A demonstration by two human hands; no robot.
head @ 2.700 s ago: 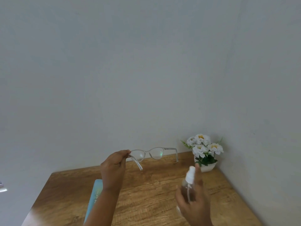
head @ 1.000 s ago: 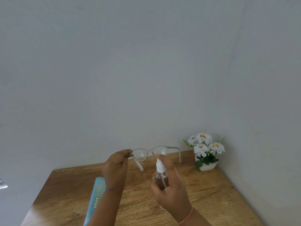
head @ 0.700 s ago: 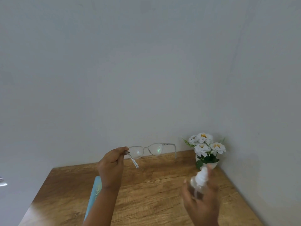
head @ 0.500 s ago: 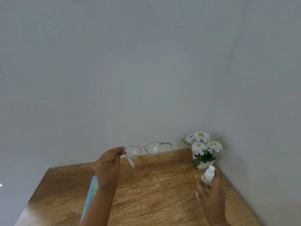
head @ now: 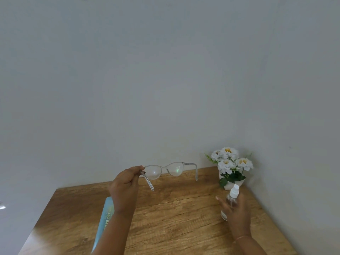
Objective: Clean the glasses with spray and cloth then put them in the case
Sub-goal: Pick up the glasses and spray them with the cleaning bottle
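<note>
The left hand pinches the clear-framed glasses at the hinge of one temple and holds them raised above the wooden table, temples unfolded, lenses extending rightward from the pinch. The right hand is wrapped around a small clear spray bottle, carried low near the table, well to the right of and below the glasses, just in front of the potted white flowers. A light blue case lies on the table beneath the left forearm.

Judged progress: spraying appears done or ending; wiping and casing remain. No cloth is visible.

Against one second ago: the bottle, then nozzle-up directly at the lenses, has been withdrawn rightward and lowered. The glasses are in nearly the same place.
</note>
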